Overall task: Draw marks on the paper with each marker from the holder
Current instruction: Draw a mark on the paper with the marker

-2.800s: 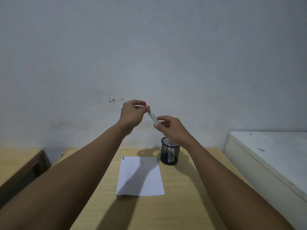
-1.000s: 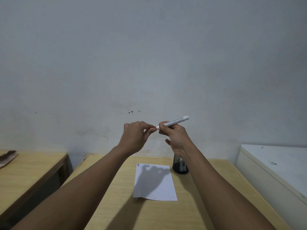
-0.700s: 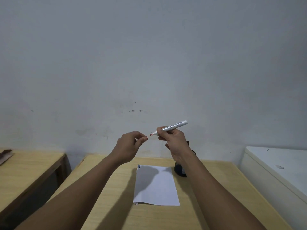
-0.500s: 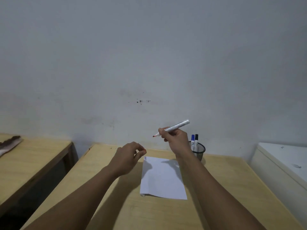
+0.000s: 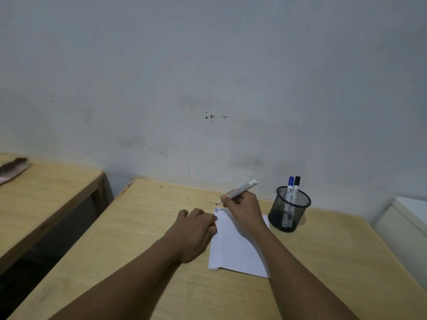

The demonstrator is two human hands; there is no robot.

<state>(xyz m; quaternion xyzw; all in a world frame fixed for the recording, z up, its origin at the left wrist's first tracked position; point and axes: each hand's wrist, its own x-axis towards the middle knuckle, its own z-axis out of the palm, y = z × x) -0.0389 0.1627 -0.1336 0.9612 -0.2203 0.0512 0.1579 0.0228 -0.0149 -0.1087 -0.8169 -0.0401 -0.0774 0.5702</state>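
Observation:
A white paper sheet [image 5: 233,250] lies on the wooden desk [image 5: 138,227], with two short dark marks [image 5: 216,210] at its far left corner. My right hand [image 5: 242,209] grips an uncapped white marker [image 5: 240,188]; its red tip hangs just above that corner. My left hand [image 5: 196,229] rests curled at the sheet's left edge. The cap it pulled off is hidden inside the fingers. A black mesh holder [image 5: 290,211] stands right of the sheet with a blue-capped marker [image 5: 290,183] and a black-capped marker [image 5: 296,182] in it.
A second wooden table [image 5: 46,192] stands to the left across a dark gap, with a dark object [image 5: 12,168] on its far end. A white cabinet [image 5: 406,218] sits at the right. The wall rises directly behind the desk.
My left hand pulled the red cap off the marker and dropped to the paper's left edge. My right hand lowered the marker tip to the sheet's far left corner. The view tilted down.

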